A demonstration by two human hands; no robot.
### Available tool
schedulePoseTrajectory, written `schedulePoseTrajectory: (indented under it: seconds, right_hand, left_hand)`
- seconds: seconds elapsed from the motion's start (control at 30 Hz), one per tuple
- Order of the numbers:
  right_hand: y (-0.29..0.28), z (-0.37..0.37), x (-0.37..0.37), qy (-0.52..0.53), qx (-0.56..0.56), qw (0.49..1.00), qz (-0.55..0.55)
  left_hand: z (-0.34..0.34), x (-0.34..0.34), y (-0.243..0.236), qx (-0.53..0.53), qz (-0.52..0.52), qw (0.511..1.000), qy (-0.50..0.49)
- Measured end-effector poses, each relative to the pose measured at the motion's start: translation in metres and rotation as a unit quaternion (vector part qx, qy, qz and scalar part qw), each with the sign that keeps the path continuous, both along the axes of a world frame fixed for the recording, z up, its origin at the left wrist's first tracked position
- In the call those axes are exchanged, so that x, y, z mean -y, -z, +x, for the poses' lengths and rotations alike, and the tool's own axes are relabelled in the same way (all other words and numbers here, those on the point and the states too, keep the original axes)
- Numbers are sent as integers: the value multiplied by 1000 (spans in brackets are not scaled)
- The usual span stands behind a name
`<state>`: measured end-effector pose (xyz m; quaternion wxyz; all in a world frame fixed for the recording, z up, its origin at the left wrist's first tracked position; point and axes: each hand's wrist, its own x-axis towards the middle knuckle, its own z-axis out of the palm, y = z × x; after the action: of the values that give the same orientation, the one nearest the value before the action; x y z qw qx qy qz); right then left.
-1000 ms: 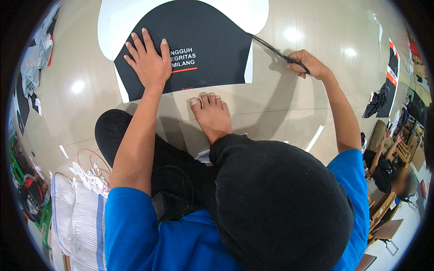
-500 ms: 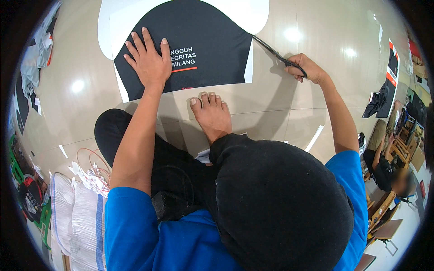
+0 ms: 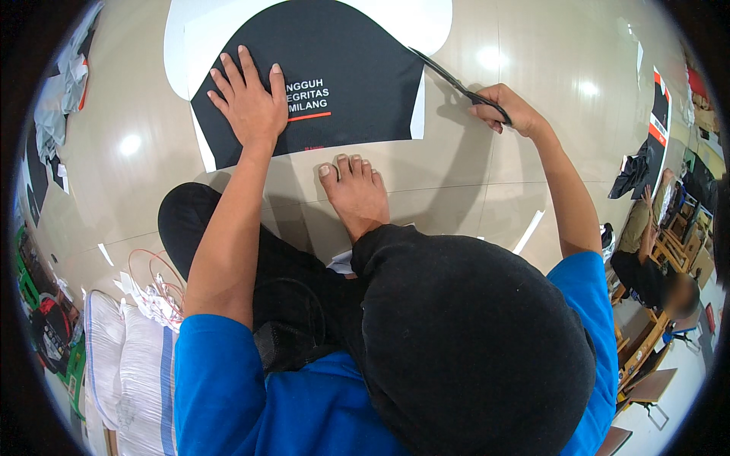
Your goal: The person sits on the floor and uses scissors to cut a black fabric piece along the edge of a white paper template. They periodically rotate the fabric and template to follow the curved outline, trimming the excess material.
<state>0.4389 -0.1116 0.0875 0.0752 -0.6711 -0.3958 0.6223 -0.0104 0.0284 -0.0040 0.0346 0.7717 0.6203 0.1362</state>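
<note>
A black fabric panel (image 3: 350,61) with light lettering, an orange line and white margins lies flat on the tiled floor. Spread across its left part, palm down, is my left hand (image 3: 253,102); the fingers are apart and hold nothing. My right hand (image 3: 506,110) grips the handles of black scissors (image 3: 455,82) to the right of the panel. Their blades point up and left, with the tip at the panel's upper right edge, where black meets the white margin (image 3: 430,26). Fingers inside the handle loops are partly hidden.
My bare foot (image 3: 356,194) rests just below the panel's lower edge. White sacks (image 3: 144,372) and tangled scraps (image 3: 163,300) lie at the lower left. Another printed panel (image 3: 654,140) is on the floor at right, near a seated person (image 3: 639,266) beside wooden furniture.
My right hand and the scissors have shifted slightly left and up, so the tip reaches further along the panel's edge. My left hand stays put. The person at right has moved an arm.
</note>
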Motion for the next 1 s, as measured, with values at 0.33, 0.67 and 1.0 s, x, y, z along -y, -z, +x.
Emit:
schedulePoseTrajectory:
  seconds: [0.33,0.67,1.0]
  right_hand:
    - [4,-1,2,3,4,1000,-1]
    - [9,-2,7,-11,19,1000,9]
    - [4,-4,8,-5,17,1000,-9]
  left_hand:
    - [-1,0,0,-6,2,1000,1]
    - [-1,0,0,-2,-5,1000,1]
    - [0,0,0,4,-7,1000,-2]
